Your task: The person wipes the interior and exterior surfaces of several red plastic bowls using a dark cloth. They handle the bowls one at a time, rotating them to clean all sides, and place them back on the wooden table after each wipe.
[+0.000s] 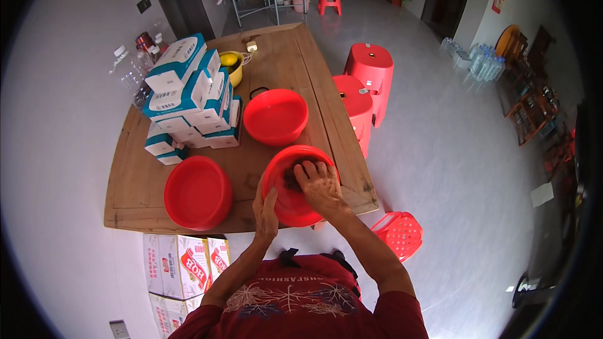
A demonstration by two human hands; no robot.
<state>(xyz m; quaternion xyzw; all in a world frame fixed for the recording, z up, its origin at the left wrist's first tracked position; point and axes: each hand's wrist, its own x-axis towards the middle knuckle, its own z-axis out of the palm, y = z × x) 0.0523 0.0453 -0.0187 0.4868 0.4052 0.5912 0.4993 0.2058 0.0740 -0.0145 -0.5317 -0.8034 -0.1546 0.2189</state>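
Note:
A red plastic bowl [294, 206] sits at the near edge of the wooden table, slightly tilted toward me. My left hand [267, 212] grips its left side, thumb at the rim and fingers against the outer wall. My right hand [319, 182] reaches down inside, fingers curled over a dark brown clump [291, 179] against the bowl's inner wall. What the clump is made of cannot be made out, and my fingers partly cover it. Two more red bowls stand close by: one bowl [276, 116] just beyond, another bowl [198, 192] to the left.
Stacked tissue packs [195, 103] fill the table's left side, near a yellow bowl [235, 75] with yellow fruit and plastic bottles [129, 69]. Red stools [370, 69] stand along the right edge, with another red stool [400, 236] near me. Cartons [182, 267] are stacked below left.

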